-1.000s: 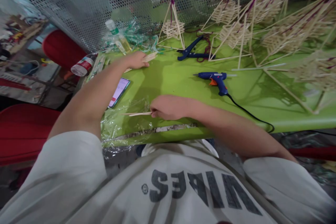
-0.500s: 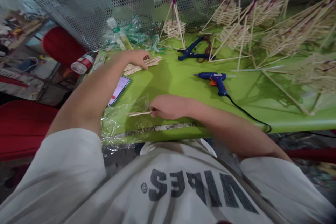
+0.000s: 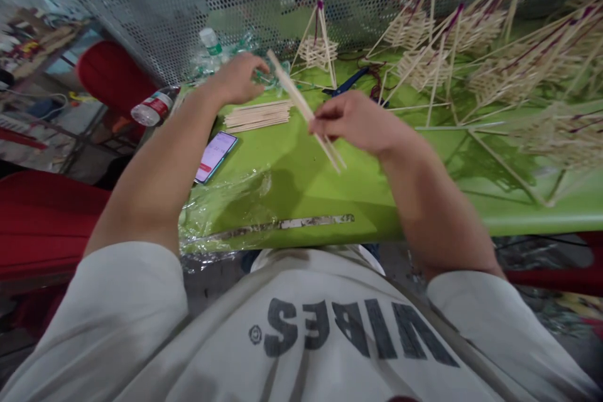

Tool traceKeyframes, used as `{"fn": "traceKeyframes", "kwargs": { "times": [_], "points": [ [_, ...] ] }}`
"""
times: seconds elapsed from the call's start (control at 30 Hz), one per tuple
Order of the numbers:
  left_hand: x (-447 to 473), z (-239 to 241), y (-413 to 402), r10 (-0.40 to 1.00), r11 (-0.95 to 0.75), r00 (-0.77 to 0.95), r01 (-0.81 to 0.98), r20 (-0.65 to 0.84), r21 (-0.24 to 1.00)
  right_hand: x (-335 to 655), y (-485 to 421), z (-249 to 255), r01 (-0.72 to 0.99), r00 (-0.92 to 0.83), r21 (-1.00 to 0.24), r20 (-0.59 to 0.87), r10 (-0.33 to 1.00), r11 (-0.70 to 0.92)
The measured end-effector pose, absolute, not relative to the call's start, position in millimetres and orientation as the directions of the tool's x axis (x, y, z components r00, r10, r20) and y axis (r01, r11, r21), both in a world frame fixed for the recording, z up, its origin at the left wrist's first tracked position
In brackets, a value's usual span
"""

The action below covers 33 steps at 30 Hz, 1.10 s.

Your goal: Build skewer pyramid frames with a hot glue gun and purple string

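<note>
My right hand [image 3: 358,122] is raised above the green table [image 3: 330,195], pinching a few thin wooden sticks [image 3: 304,110] that slant from upper left to lower right. My left hand [image 3: 238,77] reaches to the far left of the table, fingers curled near the upper end of those sticks. I cannot make out whether it grips anything. Just below it a flat bundle of wooden sticks [image 3: 258,116] lies on the table.
A phone [image 3: 215,156] with a lit screen lies left, beside crinkled clear plastic [image 3: 226,201]. Blue pliers [image 3: 348,83], plastic bottles [image 3: 153,107] and several stick pyramids [image 3: 320,50] stand toward the back by a perforated metal screen. Red chairs [image 3: 42,220] sit at left.
My right hand lifted the sticks off the table's near edge and raised them toward the middle. My left hand rose off the stick bundle. The glue gun is now hidden behind my right hand.
</note>
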<state>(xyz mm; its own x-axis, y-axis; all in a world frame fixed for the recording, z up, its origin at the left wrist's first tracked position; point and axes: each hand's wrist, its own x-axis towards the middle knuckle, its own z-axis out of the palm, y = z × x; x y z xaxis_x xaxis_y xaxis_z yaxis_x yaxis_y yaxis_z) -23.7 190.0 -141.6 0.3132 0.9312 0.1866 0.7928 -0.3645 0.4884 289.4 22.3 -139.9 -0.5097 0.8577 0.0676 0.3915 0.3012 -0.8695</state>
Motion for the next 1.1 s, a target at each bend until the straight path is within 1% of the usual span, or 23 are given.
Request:
{"fn": "traceKeyframes", "kwargs": {
  "times": [0.07, 0.1, 0.13, 0.17, 0.2, 0.23, 0.3, 0.33, 0.37, 0.47, 0.57, 0.63, 0.7, 0.8, 0.9, 1.0, 1.03, 1.1],
  "points": [
    [-9, -142, 168, 0.927, -0.354, 0.146, 0.638, 0.345, 0.684, 295, 29, -141, 0.344, -0.379, -0.917, 0.059, 0.923, 0.2],
    [-2, -147, 153, 0.929, -0.342, 0.09, 0.571, 0.358, 0.746, 295, 31, -144, 0.348, -0.34, -0.924, 0.035, 0.94, 0.161],
    [5, -155, 138, 0.939, -0.322, 0.063, 0.512, 0.339, 0.796, 293, 31, -149, 0.372, -0.331, -0.918, 0.003, 0.943, 0.134],
    [11, -165, 121, 0.944, -0.312, 0.048, 0.461, 0.327, 0.831, 289, 28, -154, 0.432, -0.358, -0.891, -0.028, 0.933, 0.139],
    [16, -177, 105, 0.943, -0.311, 0.023, 0.42, 0.332, 0.852, 284, 24, -160, 0.53, -0.406, -0.829, -0.063, 0.912, 0.179],
    [19, -189, 89, 0.93, -0.328, -0.035, 0.369, 0.365, 0.87, 278, 18, -165, 0.636, -0.456, -0.733, -0.104, 0.884, 0.242],
    [20, -211, 66, 0.876, -0.397, -0.16, 0.295, 0.455, 0.869, 266, 1, -175, 0.788, -0.516, -0.495, -0.205, 0.832, 0.366],
    [19, -220, 58, 0.838, -0.437, -0.224, 0.269, 0.497, 0.858, 261, -8, -178, 0.829, -0.518, -0.382, -0.252, 0.817, 0.408],
    [16, -226, 54, 0.799, -0.475, -0.279, 0.249, 0.532, 0.844, 256, -17, -181, 0.852, -0.51, -0.298, -0.286, 0.811, 0.431],
    [8, -236, 54, 0.723, -0.547, -0.374, 0.202, 0.58, 0.812, 245, -33, -182, 0.877, -0.48, -0.173, -0.341, 0.808, 0.448],
    [4, -236, 60, 0.693, -0.597, -0.4, 0.15, 0.601, 0.788, 240, -26, -176, 0.883, -0.451, -0.053, -0.374, 0.81, 0.466],
    [5, -235, 61, 0.657, -0.655, -0.402, 0.115, 0.638, 0.747, 237, -10, -172, 0.876, -0.442, 0.009, -0.385, 0.81, 0.482],
    [7, -233, 58, 0.624, -0.703, -0.387, 0.102, 0.679, 0.704, 233, 11, -170, 0.865, -0.442, 0.058, -0.38, 0.813, 0.498],
    [9, -230, 47, 0.588, -0.731, -0.364, 0.144, 0.723, 0.667, 224, 44, -172, 0.864, -0.429, 0.113, -0.344, 0.835, 0.49],
    [10, -226, 37, 0.575, -0.734, -0.34, 0.187, 0.744, 0.653, 215, 71, -175, 0.876, -0.414, 0.125, -0.302, 0.859, 0.466],
    [9, -223, 34, 0.619, -0.706, -0.311, 0.182, 0.722, 0.684, 207, 89, -171, 0.891, -0.411, 0.097, -0.247, 0.878, 0.444],
    [9, -223, 34, 0.65, -0.684, -0.3, 0.171, 0.698, 0.709, 206, 93, -167, 0.895, -0.415, 0.078, -0.219, 0.883, 0.439],
    [11, -224, 34, 0.747, -0.593, -0.272, 0.138, 0.606, 0.793, 208, 95, -157, 0.894, -0.44, 0.015, -0.161, 0.883, 0.448]
  ]
}}
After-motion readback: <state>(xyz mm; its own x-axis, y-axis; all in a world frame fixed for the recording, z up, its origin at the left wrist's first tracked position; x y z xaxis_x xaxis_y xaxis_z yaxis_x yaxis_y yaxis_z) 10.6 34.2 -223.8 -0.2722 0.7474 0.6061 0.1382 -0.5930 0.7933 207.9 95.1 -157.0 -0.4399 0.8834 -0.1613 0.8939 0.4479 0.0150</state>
